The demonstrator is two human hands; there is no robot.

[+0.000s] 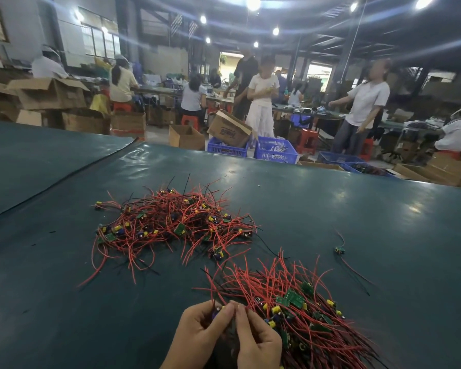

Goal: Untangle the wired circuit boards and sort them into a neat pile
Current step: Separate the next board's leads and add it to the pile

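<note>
— Where's our board?
— Our left hand and right hand both pinch one wired board beside the sorted pile; the tangled heap lies beyond.
— We should ease its wires straight, then lay them parallel.

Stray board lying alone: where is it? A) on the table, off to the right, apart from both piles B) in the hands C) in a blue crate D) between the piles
A: the stray board lies alone on the table, right of the tangled pile and the sorted pile.
</note>
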